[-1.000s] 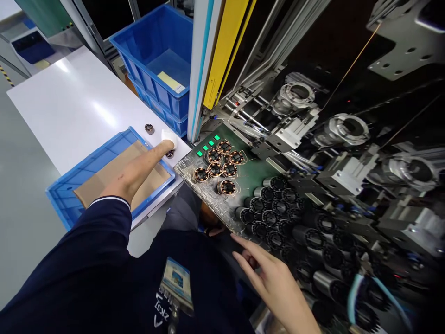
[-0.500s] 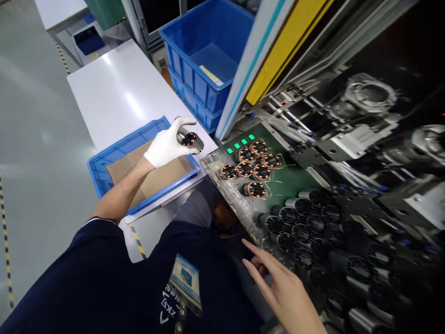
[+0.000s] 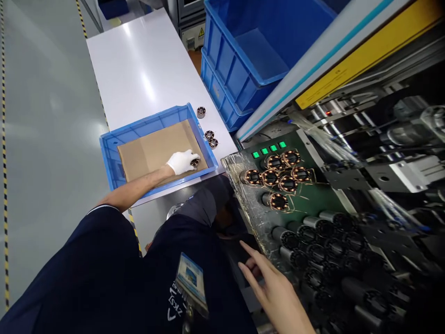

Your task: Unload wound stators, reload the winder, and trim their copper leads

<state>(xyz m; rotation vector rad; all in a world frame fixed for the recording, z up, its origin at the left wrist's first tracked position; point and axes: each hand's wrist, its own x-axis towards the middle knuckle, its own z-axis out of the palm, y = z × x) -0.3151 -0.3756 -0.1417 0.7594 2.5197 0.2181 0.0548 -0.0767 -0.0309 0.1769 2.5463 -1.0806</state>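
Observation:
My left hand (image 3: 180, 163), in a white glove, is closed round a small wound motor stator (image 3: 195, 162). It is low over the cardboard (image 3: 153, 148) that lines a shallow blue tray (image 3: 120, 132), near the tray's right front corner. Whether the stator touches the cardboard I cannot tell. My bare right hand (image 3: 269, 283) hangs by the machine table's edge with its fingers apart, holding nothing. Just past the tray's right end, a single stator (image 3: 201, 112) and a pair of stators (image 3: 211, 139) rest on the white table (image 3: 132, 69).
Several copper-wound stators (image 3: 278, 176) stand on the green machine table (image 3: 306, 199), beside green lit buttons (image 3: 269, 148). Many dark unwound cores (image 3: 316, 250) crowd its near right part. Stacked blue crates (image 3: 236, 69) stand behind the white table. Machine fixtures (image 3: 392, 171) line the right.
My left hand has come down into the tray's right front corner with the stator it holds. Stators on the white table have come into sight. My right hand keeps much the same pose.

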